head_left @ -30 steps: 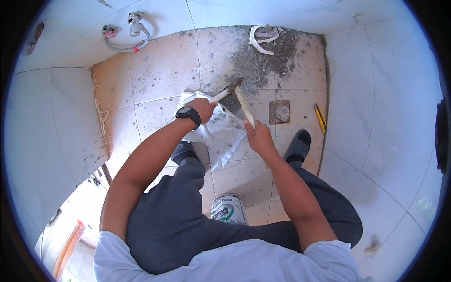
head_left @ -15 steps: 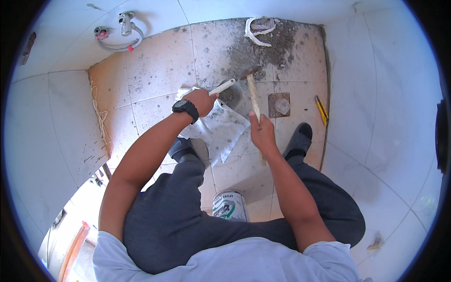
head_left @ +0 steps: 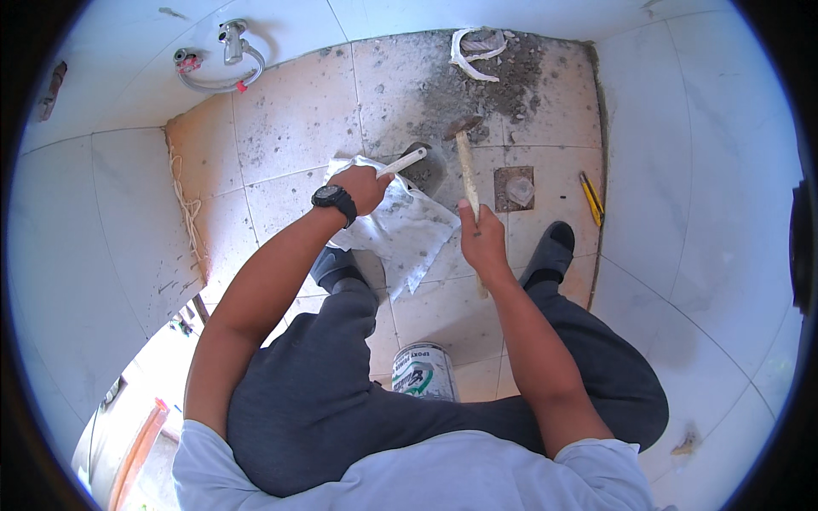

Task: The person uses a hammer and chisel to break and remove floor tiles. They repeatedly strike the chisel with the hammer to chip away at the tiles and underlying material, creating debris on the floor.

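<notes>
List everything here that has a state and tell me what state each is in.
left hand: closed around the chisel, on a white cloth
right hand: closed around the hammer handle
hammer: raised, head above the floor hole
chisel: slanted, tip in the floor hole
white cloth: crumpled on the floor
tin can: upright on the tiles
floor drain: uncovered, debris inside

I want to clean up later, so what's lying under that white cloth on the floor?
Under the white cloth only the dusty floor tiles show around its edges. Its upper corner sits under the left hand, which holds a white-handled tool. Anything beneath its middle is covered.
</notes>
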{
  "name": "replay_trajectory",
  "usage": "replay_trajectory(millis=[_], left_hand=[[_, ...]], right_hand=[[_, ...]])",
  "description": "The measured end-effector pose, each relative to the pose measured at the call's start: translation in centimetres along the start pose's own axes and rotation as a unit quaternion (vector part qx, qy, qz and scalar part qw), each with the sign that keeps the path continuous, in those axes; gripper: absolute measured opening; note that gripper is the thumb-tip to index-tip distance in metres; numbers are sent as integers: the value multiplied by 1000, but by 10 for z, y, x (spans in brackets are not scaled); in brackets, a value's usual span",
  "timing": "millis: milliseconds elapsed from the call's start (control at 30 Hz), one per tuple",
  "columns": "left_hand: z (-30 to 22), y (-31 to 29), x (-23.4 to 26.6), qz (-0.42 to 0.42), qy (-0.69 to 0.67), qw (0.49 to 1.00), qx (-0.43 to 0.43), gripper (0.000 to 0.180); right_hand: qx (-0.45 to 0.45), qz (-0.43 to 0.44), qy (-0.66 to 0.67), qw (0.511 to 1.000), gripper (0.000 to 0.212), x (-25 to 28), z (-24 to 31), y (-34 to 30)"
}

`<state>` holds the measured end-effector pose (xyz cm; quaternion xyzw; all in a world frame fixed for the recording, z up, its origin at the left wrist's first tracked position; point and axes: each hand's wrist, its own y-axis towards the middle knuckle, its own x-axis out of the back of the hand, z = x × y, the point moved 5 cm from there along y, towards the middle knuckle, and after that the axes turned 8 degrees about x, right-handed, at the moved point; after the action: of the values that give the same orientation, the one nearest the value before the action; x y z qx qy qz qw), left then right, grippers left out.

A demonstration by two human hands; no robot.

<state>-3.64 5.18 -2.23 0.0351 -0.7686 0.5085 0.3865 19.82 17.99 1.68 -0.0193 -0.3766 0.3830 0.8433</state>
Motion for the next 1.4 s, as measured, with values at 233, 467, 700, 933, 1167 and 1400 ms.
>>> replay_trajectory(millis=[233, 467, 700, 933, 1167, 1400], left_hand=[[-7, 0, 9, 23, 7, 1000, 7, 66], [-13, 0, 14, 14, 10, 1000, 0, 64], [-15, 2, 16, 30, 10, 999, 2, 63], [-20, 1, 20, 8, 19, 1000, -15, 60], [-15, 3, 15, 23, 2, 1000, 3, 58], [-18, 5, 15, 20, 12, 1000, -11, 59]], right_hand=[[17, -11, 34, 999, 51, 1, 7, -2], [29, 43, -12, 999, 49, -22, 8, -4], [-17, -10, 35, 999, 50, -15, 1, -2], [15, 71, -68, 995, 49, -18, 8, 5], [-15, 16, -9, 1000, 51, -14, 6, -2], [6, -22, -17, 1000, 50, -14, 3, 0]])
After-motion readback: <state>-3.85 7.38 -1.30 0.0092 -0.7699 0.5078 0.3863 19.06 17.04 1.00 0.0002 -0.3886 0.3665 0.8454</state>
